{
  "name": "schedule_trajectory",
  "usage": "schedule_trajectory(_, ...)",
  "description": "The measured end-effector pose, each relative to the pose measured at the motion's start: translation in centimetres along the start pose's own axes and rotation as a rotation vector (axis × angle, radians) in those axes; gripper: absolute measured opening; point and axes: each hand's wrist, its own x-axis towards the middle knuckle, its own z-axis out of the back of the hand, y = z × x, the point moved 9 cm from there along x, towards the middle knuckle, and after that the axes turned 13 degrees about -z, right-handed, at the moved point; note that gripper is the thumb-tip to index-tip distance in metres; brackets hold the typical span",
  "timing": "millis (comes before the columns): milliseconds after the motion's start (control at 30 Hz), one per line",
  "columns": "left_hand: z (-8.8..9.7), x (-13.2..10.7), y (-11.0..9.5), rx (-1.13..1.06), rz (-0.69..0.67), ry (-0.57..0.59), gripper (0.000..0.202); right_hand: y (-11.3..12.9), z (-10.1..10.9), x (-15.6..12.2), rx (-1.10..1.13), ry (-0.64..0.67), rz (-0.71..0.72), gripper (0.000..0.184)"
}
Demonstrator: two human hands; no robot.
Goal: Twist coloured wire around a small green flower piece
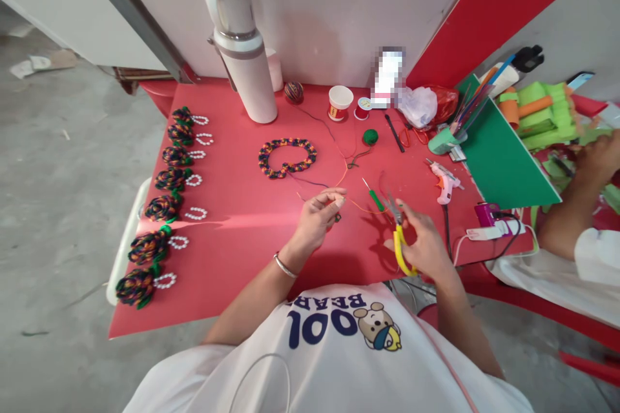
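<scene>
My left hand (317, 214) hovers over the red table (232, 251) with its fingers pinched on thin orange and dark threads (339, 174). These threads run back toward a multicoloured braided ring (287, 158) and a green thread ball (371, 136). My right hand (422, 242) is closed around yellow-handled pliers (400, 242), jaws pointing up and left toward the pinched thread. A small green-handled tool (374, 197) lies between the hands.
Several woven flowers with pearl loops (162, 206) line the table's left edge. A white thermos (239, 45), cups (340, 102), spools, glue gun (443, 182) and power strip (491, 230) stand behind and to the right. Another person's arm (571, 200) works over green paper at the right.
</scene>
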Motion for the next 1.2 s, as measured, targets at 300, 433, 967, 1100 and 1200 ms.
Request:
schedule_trajectory(300,-0.2,0.2,-1.0,0.204,-0.223,0.125,0.024,4.5,-2.4,-0.2,-0.071,0.106,0.02,0.072)
schedule_trajectory(433,-0.2,0.3,-0.7,0.232,-0.235,0.141,0.024,4.5,-2.4,-0.3,-0.103,0.115,0.018,0.068)
schedule_trajectory(967,-0.2,0.4,-0.7,0.296,-0.232,0.133,0.027,3.7,-2.8,-0.4,-0.036,0.149,-0.017,0.059)
schedule_trajectory(1100,-0.2,0.4,-0.7,0.299,-0.238,0.13,0.024,3.2,-2.8,-0.6,-0.022,0.149,-0.036,0.055)
schedule_trajectory(1200,-0.2,0.4,-0.5,0.287,-0.233,0.128,0.022,3.4,-2.9,-0.6,-0.03,0.185,-0.037,0.059)
